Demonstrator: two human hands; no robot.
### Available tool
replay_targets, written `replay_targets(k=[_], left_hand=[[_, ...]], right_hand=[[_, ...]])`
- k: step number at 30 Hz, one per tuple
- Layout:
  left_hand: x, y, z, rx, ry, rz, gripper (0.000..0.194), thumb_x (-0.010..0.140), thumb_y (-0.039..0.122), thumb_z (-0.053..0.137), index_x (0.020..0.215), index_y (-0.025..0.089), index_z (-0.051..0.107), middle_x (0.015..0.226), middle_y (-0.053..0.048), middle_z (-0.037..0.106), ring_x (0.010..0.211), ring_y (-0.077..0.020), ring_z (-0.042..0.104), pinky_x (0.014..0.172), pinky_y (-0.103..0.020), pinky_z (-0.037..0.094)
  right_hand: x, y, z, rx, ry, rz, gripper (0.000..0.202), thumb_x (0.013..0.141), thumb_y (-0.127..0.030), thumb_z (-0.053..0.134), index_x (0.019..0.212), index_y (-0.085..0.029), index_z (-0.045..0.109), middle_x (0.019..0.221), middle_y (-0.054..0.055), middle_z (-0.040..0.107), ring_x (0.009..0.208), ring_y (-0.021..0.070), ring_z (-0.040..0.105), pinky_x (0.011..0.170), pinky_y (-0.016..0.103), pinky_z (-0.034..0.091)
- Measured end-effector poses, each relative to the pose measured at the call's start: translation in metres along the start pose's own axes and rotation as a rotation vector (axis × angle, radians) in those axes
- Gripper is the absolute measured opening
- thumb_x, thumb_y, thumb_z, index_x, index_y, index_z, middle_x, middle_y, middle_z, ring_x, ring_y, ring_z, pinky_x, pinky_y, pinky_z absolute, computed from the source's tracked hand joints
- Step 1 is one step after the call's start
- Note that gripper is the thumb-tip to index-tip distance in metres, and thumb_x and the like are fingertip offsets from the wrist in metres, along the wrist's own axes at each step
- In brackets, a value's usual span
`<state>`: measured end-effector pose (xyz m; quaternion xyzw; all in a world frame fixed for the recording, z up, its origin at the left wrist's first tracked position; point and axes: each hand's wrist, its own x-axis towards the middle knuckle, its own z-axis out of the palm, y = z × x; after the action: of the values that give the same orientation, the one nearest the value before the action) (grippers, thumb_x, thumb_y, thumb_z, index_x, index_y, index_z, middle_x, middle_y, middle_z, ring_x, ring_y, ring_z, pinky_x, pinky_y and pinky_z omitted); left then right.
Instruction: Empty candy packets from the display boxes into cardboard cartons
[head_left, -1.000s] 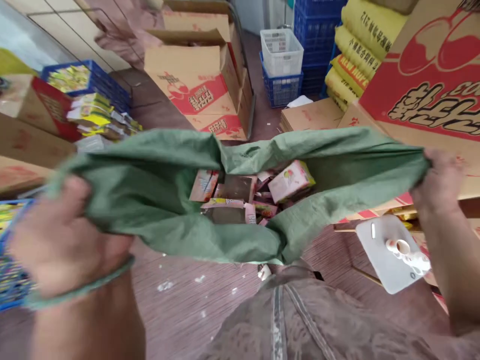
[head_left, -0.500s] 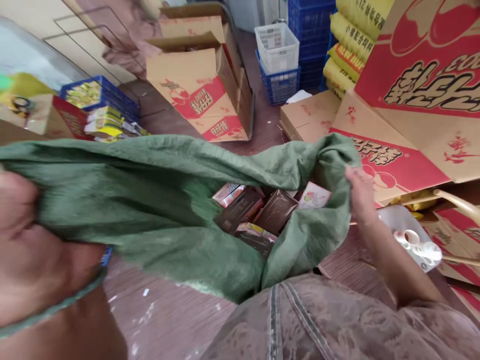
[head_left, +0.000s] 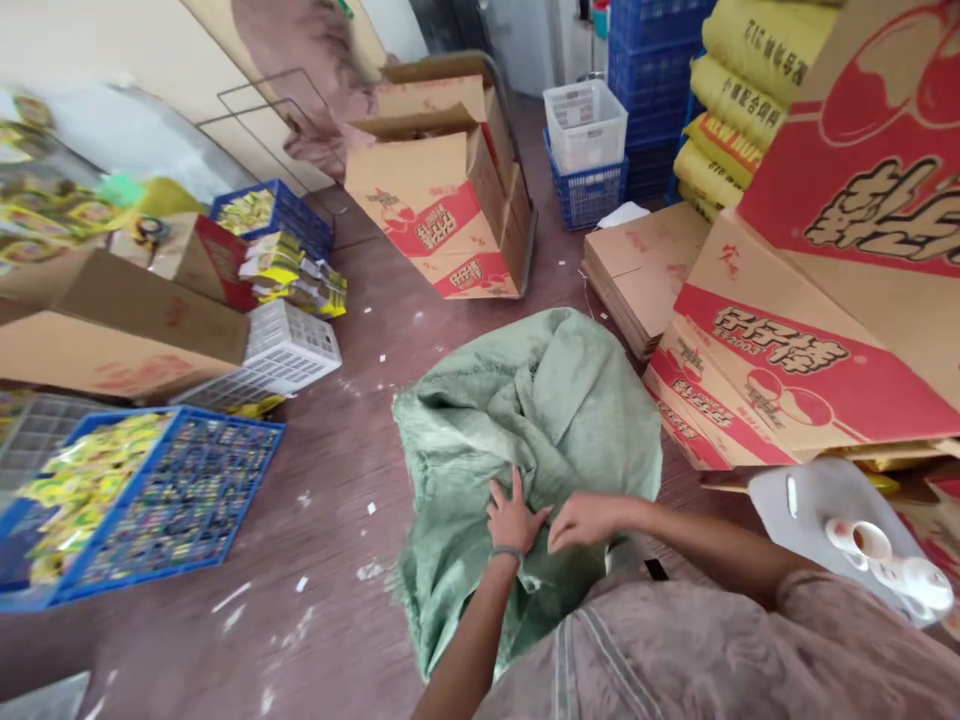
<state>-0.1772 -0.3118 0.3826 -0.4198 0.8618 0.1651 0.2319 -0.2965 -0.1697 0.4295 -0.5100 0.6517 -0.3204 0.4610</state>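
A green woven sack [head_left: 592, 400] lies folded over on the floor in front of me, its frayed edge toward the left. My left hand [head_left: 514, 518] presses on the cloth with fingers spread and wears a thin bracelet. Just right of it, my right hand [head_left: 585, 520] is closed, its fingers curled and their tips down by the sack. Whether cloth is pinched in those fingers I cannot see. What is inside the sack is covered.
Red and tan cartons [head_left: 780, 350] stand close on the right, above a grey tray [head_left: 802, 510] with white tape rolls. Flattened cardboard [head_left: 645, 260] and a cart of boxes [head_left: 442, 200] lie beyond. Blue crates of yellow packets [head_left: 247, 470] sit at left.
The sack's mouth was held wide between both hands, showing boxed packs inside. Now the sack is down and folded over, and both hands have come together on top of it.
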Motion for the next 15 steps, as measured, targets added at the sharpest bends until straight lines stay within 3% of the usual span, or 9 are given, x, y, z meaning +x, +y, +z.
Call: replay_targets(k=[1, 3, 5, 7, 8, 10, 12, 13, 15], left_hand=[[0.001, -0.001, 0.009, 0.009, 0.018, -0.002, 0.102, 0.090, 0.049, 0.078, 0.174, 0.024, 0.027, 0.173, -0.033, 0.021, 0.142, -0.0486, 0.055, 0.110, -0.055, 0.050], [0.000, -0.001, 0.024, -0.021, 0.068, 0.028, 0.092, 0.093, 0.043, 0.076, 0.172, 0.023, 0.033, 0.172, -0.034, 0.022, 0.139, -0.0444, 0.060, 0.111, -0.049, 0.050], [-0.007, 0.004, 0.037, -0.057, 0.095, 0.073, 0.080, 0.096, 0.037, 0.072, 0.168, 0.023, 0.042, 0.172, -0.031, 0.023, 0.140, -0.0414, 0.060, 0.113, -0.046, 0.049], [-0.021, 0.010, 0.051, -0.071, 0.079, 0.110, 0.071, 0.097, 0.032, 0.069, 0.165, 0.023, 0.049, 0.172, -0.029, 0.024, 0.141, -0.0390, 0.059, 0.115, -0.043, 0.047], [-0.030, 0.013, 0.058, -0.068, 0.059, 0.116, 0.069, 0.098, 0.032, 0.068, 0.164, 0.023, 0.050, 0.173, -0.028, 0.024, 0.141, -0.0384, 0.059, 0.115, -0.043, 0.047], [-0.050, 0.015, 0.074, -0.047, 0.014, 0.095, 0.072, 0.096, 0.037, 0.071, 0.163, 0.023, 0.051, 0.174, -0.030, 0.023, 0.142, -0.0399, 0.058, 0.116, -0.047, 0.045], [-0.071, 0.011, 0.091, -0.021, -0.013, 0.051, 0.088, 0.087, 0.050, 0.080, 0.164, 0.022, 0.049, 0.176, -0.032, 0.018, 0.146, -0.0446, 0.053, 0.118, -0.052, 0.041], [-0.079, 0.007, 0.100, -0.008, -0.018, 0.025, 0.099, 0.081, 0.055, 0.085, 0.166, 0.022, 0.047, 0.176, -0.032, 0.016, 0.148, -0.0468, 0.049, 0.120, -0.054, 0.039], [-0.092, -0.005, 0.117, 0.024, -0.032, -0.026, 0.112, 0.074, 0.056, 0.090, 0.169, 0.021, 0.041, 0.176, -0.032, 0.018, 0.151, -0.0478, 0.045, 0.121, -0.054, 0.036]], right_hand=[[-0.003, 0.009, -0.023, 0.015, 0.049, 0.019, 0.018, 0.095, -0.027, 0.067, 0.088, -0.022, 0.083, 0.094, -0.004, 0.082, 0.089, 0.0149, 0.076, 0.081, 0.019, 0.055], [0.012, 0.020, -0.072, -0.029, 0.323, 0.122, 0.031, 0.106, -0.029, 0.052, 0.100, -0.021, 0.082, 0.109, 0.001, 0.082, 0.104, 0.0189, 0.075, 0.095, 0.026, 0.054], [0.050, 0.025, -0.112, -0.140, 0.553, 0.181, 0.038, 0.111, -0.028, 0.042, 0.113, -0.020, 0.079, 0.123, 0.005, 0.079, 0.118, 0.0207, 0.071, 0.107, 0.031, 0.051], [0.097, 0.026, -0.133, -0.223, 0.611, 0.163, 0.039, 0.112, -0.025, 0.040, 0.132, -0.018, 0.073, 0.144, 0.010, 0.070, 0.137, 0.0201, 0.062, 0.119, 0.031, 0.043], [0.119, 0.027, -0.136, -0.239, 0.608, 0.182, 0.041, 0.112, -0.027, 0.043, 0.144, -0.016, 0.066, 0.157, 0.012, 0.060, 0.146, 0.0203, 0.054, 0.123, 0.031, 0.040], [0.153, 0.033, -0.129, -0.221, 0.582, 0.377, 0.061, 0.110, -0.037, 0.052, 0.165, -0.013, 0.042, 0.172, 0.019, 0.038, 0.156, 0.0245, 0.044, 0.126, 0.035, 0.037], [0.167, 0.044, -0.109, -0.163, 0.501, 0.644, 0.084, 0.104, -0.043, 0.064, 0.172, -0.010, 0.027, 0.170, 0.028, 0.038, 0.152, 0.0322, 0.050, 0.122, 0.042, 0.044], [0.168, 0.051, -0.097, -0.137, 0.444, 0.733, 0.085, 0.100, -0.040, 0.070, 0.169, -0.008, 0.033, 0.162, 0.030, 0.048, 0.145, 0.0345, 0.057, 0.117, 0.043, 0.048], [0.158, 0.063, -0.076, -0.124, 0.360, 0.775, 0.063, 0.091, -0.025, 0.076, 0.149, -0.005, 0.062, 0.138, 0.030, 0.068, 0.129, 0.0359, 0.068, 0.107, 0.041, 0.053]])
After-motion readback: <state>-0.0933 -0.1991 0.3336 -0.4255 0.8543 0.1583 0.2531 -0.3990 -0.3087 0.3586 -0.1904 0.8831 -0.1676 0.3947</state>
